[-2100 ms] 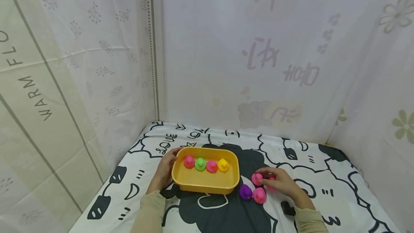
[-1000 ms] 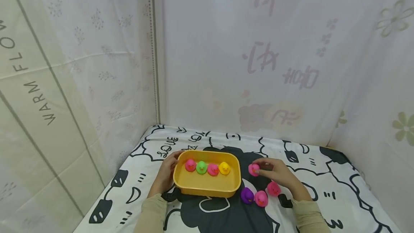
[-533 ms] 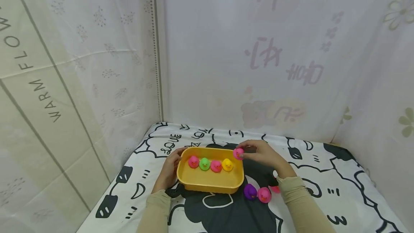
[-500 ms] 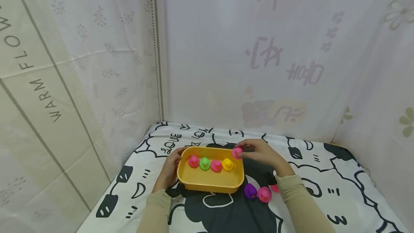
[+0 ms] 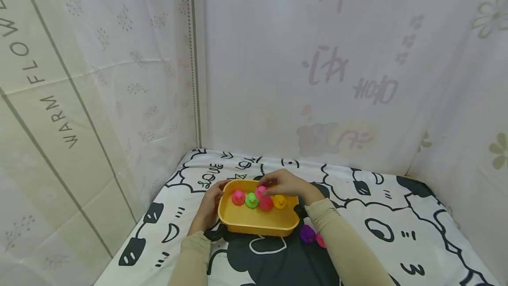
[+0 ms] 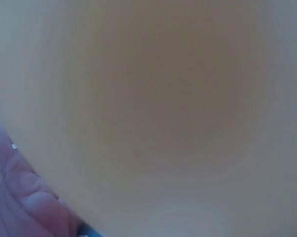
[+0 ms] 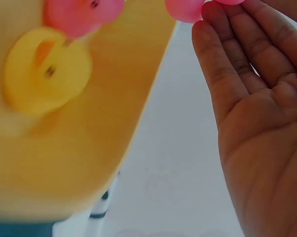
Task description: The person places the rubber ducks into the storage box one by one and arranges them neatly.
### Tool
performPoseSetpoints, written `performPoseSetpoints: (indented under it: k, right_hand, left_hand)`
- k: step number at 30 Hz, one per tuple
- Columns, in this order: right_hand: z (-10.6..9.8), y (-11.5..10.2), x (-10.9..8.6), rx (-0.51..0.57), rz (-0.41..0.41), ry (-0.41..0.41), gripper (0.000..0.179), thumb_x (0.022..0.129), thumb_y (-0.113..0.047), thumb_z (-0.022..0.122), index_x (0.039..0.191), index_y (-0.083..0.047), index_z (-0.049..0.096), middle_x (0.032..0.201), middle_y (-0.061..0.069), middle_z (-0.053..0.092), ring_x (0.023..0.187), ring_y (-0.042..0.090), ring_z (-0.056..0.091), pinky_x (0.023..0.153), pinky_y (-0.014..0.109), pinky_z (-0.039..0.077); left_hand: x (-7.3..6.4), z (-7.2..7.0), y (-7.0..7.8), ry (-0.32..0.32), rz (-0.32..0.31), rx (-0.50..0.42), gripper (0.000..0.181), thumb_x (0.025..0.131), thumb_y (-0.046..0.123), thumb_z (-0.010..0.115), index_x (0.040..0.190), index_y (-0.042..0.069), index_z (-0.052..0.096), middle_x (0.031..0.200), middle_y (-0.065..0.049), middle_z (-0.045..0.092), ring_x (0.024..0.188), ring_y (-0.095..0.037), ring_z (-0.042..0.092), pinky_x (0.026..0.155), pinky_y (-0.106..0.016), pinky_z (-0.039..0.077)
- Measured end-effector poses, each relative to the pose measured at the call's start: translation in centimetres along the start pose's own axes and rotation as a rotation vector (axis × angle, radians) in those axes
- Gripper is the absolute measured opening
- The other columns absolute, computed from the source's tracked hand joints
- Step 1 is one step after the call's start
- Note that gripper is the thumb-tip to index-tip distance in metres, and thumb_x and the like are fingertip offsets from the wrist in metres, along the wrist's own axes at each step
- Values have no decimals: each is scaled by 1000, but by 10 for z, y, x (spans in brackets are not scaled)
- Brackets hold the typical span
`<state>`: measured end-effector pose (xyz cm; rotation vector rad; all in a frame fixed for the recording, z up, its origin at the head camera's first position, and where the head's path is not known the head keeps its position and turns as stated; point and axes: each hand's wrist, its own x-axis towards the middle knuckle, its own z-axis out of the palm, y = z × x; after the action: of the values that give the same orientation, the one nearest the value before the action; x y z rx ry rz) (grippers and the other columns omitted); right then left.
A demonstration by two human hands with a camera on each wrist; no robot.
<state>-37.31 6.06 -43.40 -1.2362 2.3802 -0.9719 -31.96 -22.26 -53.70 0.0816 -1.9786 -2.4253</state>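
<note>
My right hand (image 5: 286,185) pinches a pink rubber duck (image 5: 260,192) by its fingertips, above the far side of the yellow tray (image 5: 258,226). Below and around it in the tray sit another pink duck (image 5: 238,197), a green duck (image 5: 252,200), a third pink duck (image 5: 265,203) and a yellow duck (image 5: 280,201), all in a row. My left hand (image 5: 209,204) holds the tray's left end, fingers at its far left corner. A blurred tan surface fills most of the left wrist view. In the right wrist view, pink plastic (image 7: 185,9) shows at the fingertips.
A purple duck (image 5: 307,234) and a pink duck (image 5: 320,241) lie on the printed cloth (image 5: 397,220) right of the tray, the pink one partly behind my right sleeve (image 5: 345,246). Pale curtains (image 5: 258,56) stand behind and at the sides.
My right hand has lifted a pink duck from the cloth and carried it leftward over the tray. The right forearm now covers part of the ducks at the right. My left hand stays on the tray.
</note>
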Motion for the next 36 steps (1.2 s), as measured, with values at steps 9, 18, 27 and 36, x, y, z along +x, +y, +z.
performPoseSetpoints:
  k: [9,18,27,36]
  right_hand:
    - [10,-20,36,-20,26,-97,29,89,-18,75,118,-16,73,110,-11,69,104,6,65,89,23,53]
    - [26,-29,52,53,25,-185,32,86,-13,78,118,-10,74,106,-9,70,100,8,66,87,23,54]
    - [47,-28,63,-29,36,-256,25,89,-13,75,113,-12,74,103,-11,70,97,6,62,89,22,51]
    - [65,-27,69,-74,-14,-336,21,87,-11,76,108,-16,74,99,-14,69,92,4,60,86,20,50]
  left_hand:
    - [2,0,1,-13,20,-17,51,88,9,40,136,7,58,139,-12,55,123,-33,54,102,-43,48]
    - [2,-2,2,-17,30,-20,49,90,9,39,135,7,58,139,-11,56,124,-33,54,101,-40,49]
    - [1,-1,-2,-29,31,-17,50,89,9,39,135,6,58,138,-12,56,120,-32,55,94,-33,52]
    - [-2,-1,-3,-31,26,-32,48,90,10,39,134,9,60,135,-11,57,118,-32,57,95,-35,52]
